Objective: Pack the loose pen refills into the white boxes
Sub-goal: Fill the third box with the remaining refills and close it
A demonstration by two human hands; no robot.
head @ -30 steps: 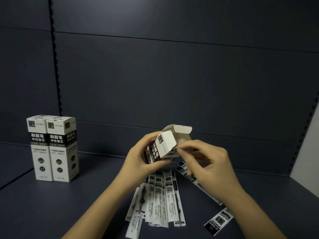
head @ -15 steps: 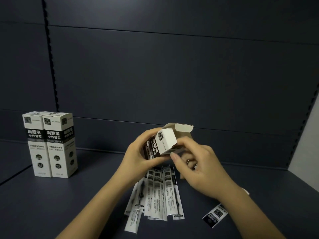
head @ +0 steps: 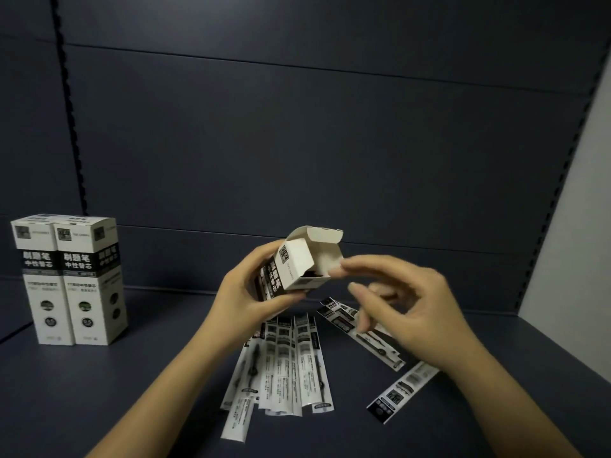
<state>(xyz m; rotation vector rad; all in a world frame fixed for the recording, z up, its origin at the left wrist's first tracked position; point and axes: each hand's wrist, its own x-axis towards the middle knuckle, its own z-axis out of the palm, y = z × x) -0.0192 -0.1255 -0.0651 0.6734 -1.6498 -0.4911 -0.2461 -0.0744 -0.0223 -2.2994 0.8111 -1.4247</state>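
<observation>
Gripping an open white box (head: 299,269) tilted above the dark shelf (head: 99,391), the left hand (head: 251,292) holds its flap up. The right hand (head: 410,312) hovers beside the mouth, fingers loosely curled, empty. Loose pen refills (head: 287,361) lie fanned below; two closed boxes (head: 69,279) stand far left.
</observation>
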